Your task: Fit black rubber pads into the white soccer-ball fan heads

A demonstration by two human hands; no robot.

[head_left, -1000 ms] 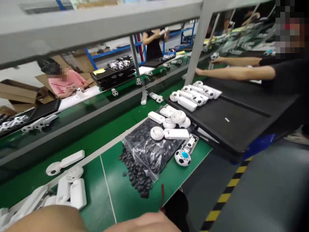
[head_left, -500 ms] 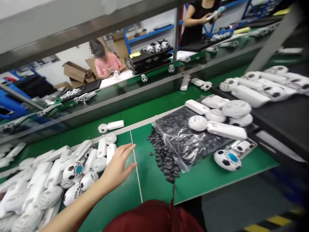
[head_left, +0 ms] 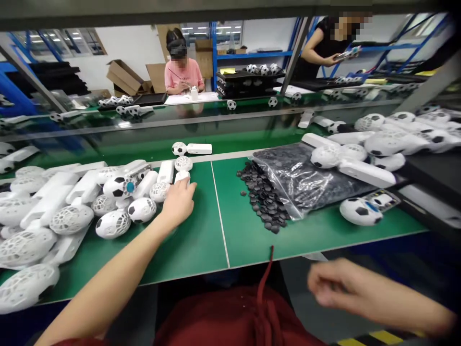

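Observation:
My left hand [head_left: 179, 204] is on the white handle [head_left: 183, 177] of a football-headed housing, with its fingers curled down over the end. The housing's latticed round head [head_left: 183, 163] shows just beyond my fingertips. Left of this hand lies a heap of similar white housings [head_left: 77, 190], some with black football patches. One patterned head [head_left: 142, 210] sits close to my wrist. Off the table's front edge, my right hand [head_left: 338, 286] hangs in the air, slightly blurred. Its fingers are curled in, and whatever they may hold is hidden.
Loose black pieces [head_left: 264, 202] spill beside a clear plastic bag [head_left: 306, 178] full of them. White housings [head_left: 365, 170] lie on the bag, and an opened football unit [head_left: 361, 211] is at its right. Two people work across the line, beyond a metal rail [head_left: 201, 115].
My left hand has gone from spread fingers above the table to curled fingers on a white handle. My right hand has come into view at lower right. The view has tilted and shifted.

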